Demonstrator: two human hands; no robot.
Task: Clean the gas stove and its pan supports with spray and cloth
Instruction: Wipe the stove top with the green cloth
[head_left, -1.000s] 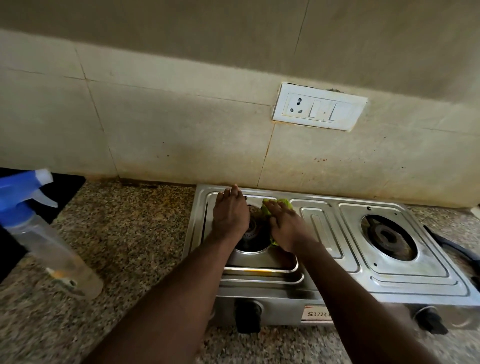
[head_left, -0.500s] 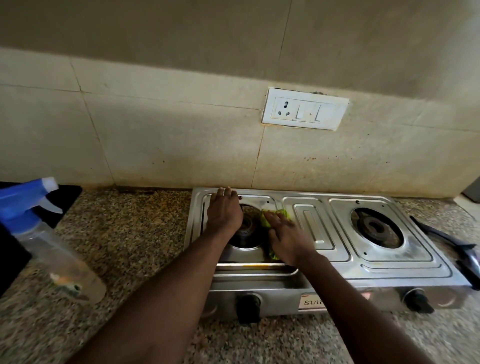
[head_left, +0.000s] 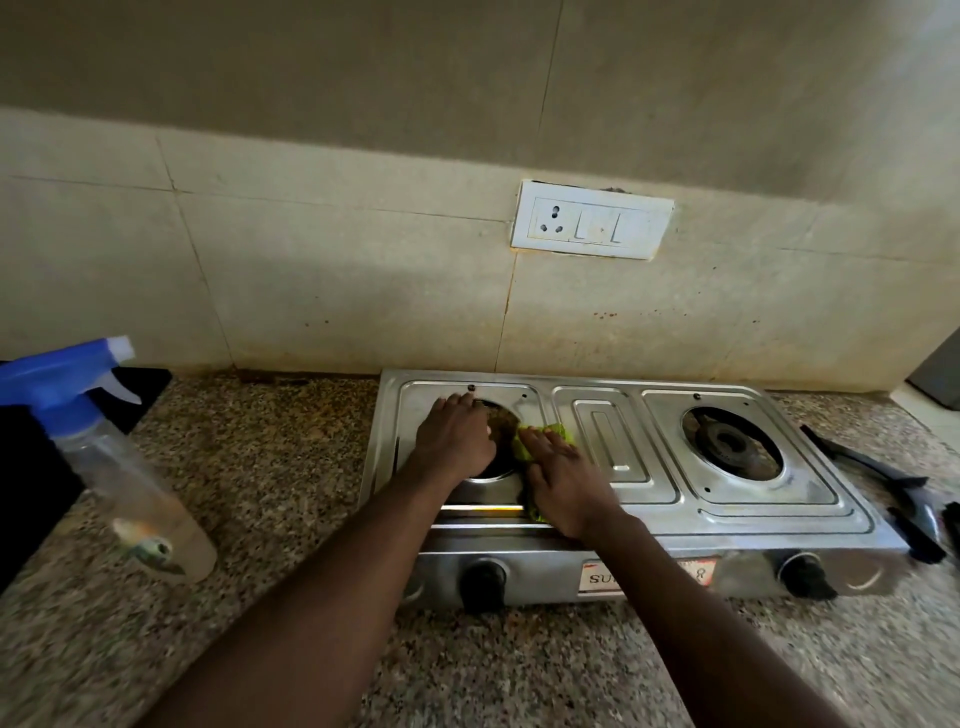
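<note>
A two-burner steel gas stove (head_left: 613, 452) sits on the granite counter against the wall. My left hand (head_left: 454, 439) lies flat on the stove top over the left burner (head_left: 501, 423), fingers straight. My right hand (head_left: 563, 480) presses a green cloth (head_left: 553, 434) onto the steel just right of that burner, fingers stretched out over it. Most of the cloth is hidden under the hand. The right burner (head_left: 730, 449) is bare, with no pan support on it. A clear spray bottle (head_left: 111, 462) with a blue trigger head stands on the counter at the left.
Black pan supports (head_left: 883, 486) lie on the counter right of the stove. Two black knobs (head_left: 483, 577) face me on the stove front. A white switch plate (head_left: 592, 221) is on the tiled wall. A black surface (head_left: 31, 467) borders the counter at the far left.
My right hand has shifted the green cloth slightly toward the stove's front along the left burner's right side. My left hand stays flat on the burner area. The view has tilted up a little.
</note>
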